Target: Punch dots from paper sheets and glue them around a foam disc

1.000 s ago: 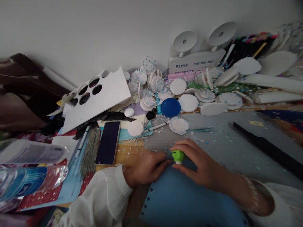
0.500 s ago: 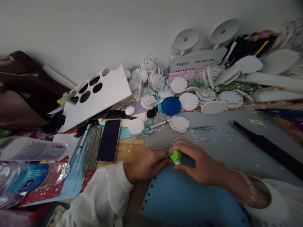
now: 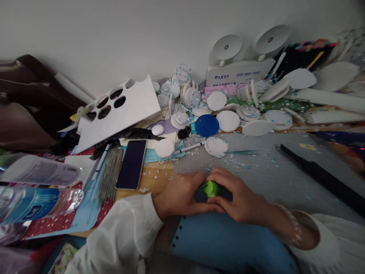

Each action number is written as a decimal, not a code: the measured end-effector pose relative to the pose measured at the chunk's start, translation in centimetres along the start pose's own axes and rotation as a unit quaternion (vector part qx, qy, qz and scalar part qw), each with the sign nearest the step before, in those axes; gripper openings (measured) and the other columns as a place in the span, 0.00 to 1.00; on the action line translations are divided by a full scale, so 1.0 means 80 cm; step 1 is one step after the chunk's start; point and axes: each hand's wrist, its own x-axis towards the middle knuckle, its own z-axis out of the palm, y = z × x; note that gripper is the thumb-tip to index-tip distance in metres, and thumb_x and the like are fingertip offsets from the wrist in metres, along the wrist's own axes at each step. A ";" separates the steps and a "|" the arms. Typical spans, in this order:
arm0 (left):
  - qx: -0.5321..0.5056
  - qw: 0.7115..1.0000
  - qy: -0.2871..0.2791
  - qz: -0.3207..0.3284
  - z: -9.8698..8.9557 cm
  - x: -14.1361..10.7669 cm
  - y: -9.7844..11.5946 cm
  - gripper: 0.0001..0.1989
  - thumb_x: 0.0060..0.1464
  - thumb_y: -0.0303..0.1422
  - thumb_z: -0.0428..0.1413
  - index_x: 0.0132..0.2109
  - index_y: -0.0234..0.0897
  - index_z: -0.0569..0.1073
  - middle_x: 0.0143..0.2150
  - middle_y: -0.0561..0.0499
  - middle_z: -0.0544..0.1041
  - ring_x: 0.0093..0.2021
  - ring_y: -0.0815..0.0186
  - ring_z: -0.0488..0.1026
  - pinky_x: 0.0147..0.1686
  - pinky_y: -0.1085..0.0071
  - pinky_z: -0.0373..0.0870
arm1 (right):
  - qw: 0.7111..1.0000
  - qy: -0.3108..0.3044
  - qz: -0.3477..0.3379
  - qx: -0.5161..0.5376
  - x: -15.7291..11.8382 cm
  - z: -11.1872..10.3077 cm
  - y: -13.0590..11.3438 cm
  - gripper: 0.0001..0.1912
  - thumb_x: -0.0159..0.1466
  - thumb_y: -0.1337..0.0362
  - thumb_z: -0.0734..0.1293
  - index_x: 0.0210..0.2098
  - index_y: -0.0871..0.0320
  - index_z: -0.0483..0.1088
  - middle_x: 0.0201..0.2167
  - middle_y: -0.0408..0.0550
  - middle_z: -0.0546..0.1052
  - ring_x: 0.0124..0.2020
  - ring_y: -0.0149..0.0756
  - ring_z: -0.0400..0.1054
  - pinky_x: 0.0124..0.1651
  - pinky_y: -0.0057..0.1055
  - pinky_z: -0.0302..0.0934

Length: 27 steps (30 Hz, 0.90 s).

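Observation:
A small bright green object (image 3: 211, 188) sits between my two hands, above the near edge of the grey mat. My right hand (image 3: 238, 196) curves around it, thumb and fingers closed on it. From the other side, my left hand (image 3: 182, 194) reaches in, its fingers and thumb meeting the right hand's around the green object. Whether the left fingers press on it or on something thin is hidden. Under both wrists lies a blue surface (image 3: 228, 239) with dark holes along its left side.
Beyond the hands are a white disc (image 3: 216, 146), a blue disc (image 3: 207, 125) and piled white discs. A phone (image 3: 131, 164), wire bundle (image 3: 110, 177) and bottle (image 3: 37, 203) lie left. A black tool (image 3: 322, 173) lies right. A white board (image 3: 134, 102) leans behind.
My left hand has opened wider from its pinch beside the green object and moved in to meet my right hand. The view has shifted slightly.

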 end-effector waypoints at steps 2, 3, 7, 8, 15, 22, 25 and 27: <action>-0.011 0.999 0.027 0.022 0.011 -0.001 -0.007 0.23 0.50 0.53 0.57 0.32 0.36 0.66 0.26 0.53 0.70 0.26 0.67 0.67 0.25 0.73 0.55 | 1.000 0.006 0.002 0.002 0.000 0.002 -0.001 0.08 0.58 0.71 0.65 0.38 0.58 0.65 0.34 0.49 0.68 0.37 0.40 0.62 0.39 0.36 0.61; -0.020 0.999 0.039 0.030 0.016 -0.001 -0.009 0.23 0.51 0.53 0.57 0.32 0.36 0.66 0.26 0.53 0.69 0.26 0.68 0.67 0.24 0.73 0.55 | 1.000 0.009 0.004 0.003 0.000 0.004 -0.001 0.07 0.58 0.71 0.65 0.37 0.58 0.65 0.33 0.49 0.68 0.36 0.40 0.62 0.38 0.36 0.61; -0.036 0.996 0.068 0.040 0.025 -0.002 -0.016 0.23 0.52 0.53 0.55 0.30 0.35 0.66 0.24 0.54 0.68 0.24 0.69 0.65 0.24 0.73 0.54 | 1.000 0.023 -0.006 0.005 0.000 0.007 0.004 0.08 0.57 0.73 0.63 0.36 0.58 0.64 0.33 0.49 0.67 0.37 0.40 0.62 0.40 0.37 0.61; -0.037 0.996 0.071 0.039 0.026 -0.002 -0.016 0.23 0.52 0.53 0.55 0.29 0.35 0.66 0.23 0.54 0.67 0.24 0.69 0.65 0.24 0.73 0.54 | 1.000 0.025 -0.009 0.005 -0.001 0.008 0.006 0.09 0.57 0.74 0.63 0.37 0.58 0.64 0.33 0.49 0.67 0.37 0.40 0.62 0.40 0.37 0.61; -0.074 0.995 0.072 0.001 0.024 0.000 -0.014 0.22 0.50 0.51 0.58 0.32 0.33 0.70 0.26 0.52 0.70 0.26 0.68 0.66 0.26 0.73 0.58 | 0.999 0.028 -0.008 0.018 -0.001 0.010 0.011 0.13 0.56 0.77 0.62 0.39 0.59 0.65 0.34 0.49 0.67 0.38 0.40 0.62 0.40 0.37 0.60; -0.176 0.982 -0.004 -0.063 0.000 -0.002 -0.010 0.21 0.48 0.46 0.62 0.39 0.32 0.74 0.27 0.56 0.69 0.27 0.71 0.63 0.26 0.76 0.59 | 0.999 0.018 -0.001 0.029 0.000 -0.004 0.005 0.10 0.63 0.68 0.65 0.44 0.57 0.66 0.37 0.49 0.67 0.41 0.40 0.63 0.44 0.37 0.60; -0.204 0.978 -0.023 -0.048 -0.003 -0.006 -0.015 0.13 0.59 0.39 0.55 0.36 0.32 0.74 0.24 0.56 0.66 0.25 0.73 0.61 0.25 0.77 0.57 | 1.000 -0.002 -0.001 0.012 -0.005 -0.011 0.008 0.13 0.63 0.65 0.66 0.47 0.56 0.65 0.41 0.51 0.67 0.45 0.42 0.62 0.48 0.39 0.59; -0.201 0.979 -0.015 -0.040 -0.003 -0.007 -0.018 0.13 0.61 0.36 0.52 0.32 0.31 0.74 0.23 0.56 0.65 0.25 0.73 0.60 0.25 0.77 0.57 | 1.000 -0.015 0.006 0.001 -0.008 -0.013 0.010 0.15 0.63 0.63 0.66 0.49 0.55 0.64 0.43 0.52 0.68 0.47 0.43 0.62 0.50 0.41 0.59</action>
